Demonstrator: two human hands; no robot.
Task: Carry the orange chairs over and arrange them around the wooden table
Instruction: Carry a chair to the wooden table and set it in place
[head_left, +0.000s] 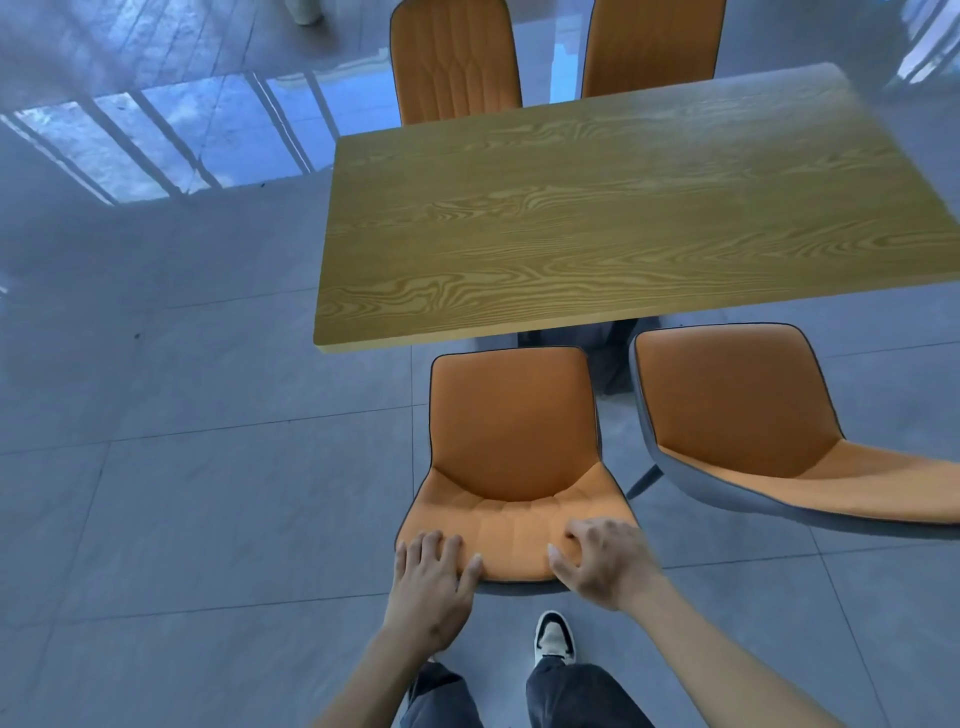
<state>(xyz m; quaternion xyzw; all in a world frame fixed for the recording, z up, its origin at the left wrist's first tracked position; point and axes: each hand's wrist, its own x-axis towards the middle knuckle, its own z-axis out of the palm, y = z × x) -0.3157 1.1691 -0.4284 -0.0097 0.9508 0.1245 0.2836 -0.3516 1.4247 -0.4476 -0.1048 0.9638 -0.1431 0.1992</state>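
Note:
The wooden table (613, 208) fills the upper right. An orange chair (511, 447) stands at its near edge, seat facing the table. My left hand (434, 582) grips the left top of its backrest. My right hand (605, 564) grips the right top of the same backrest. A second orange chair (753, 421) stands to its right at the same edge, angled. Two more orange chairs stand at the far side, one on the left (457, 62) and one on the right (649, 47), their seats hidden by the tabletop.
Grey tiled floor (182, 467) spreads to the left and around me, with bright window reflections (156, 140) at the upper left. My shoe (555, 636) and trouser legs show just behind the held chair.

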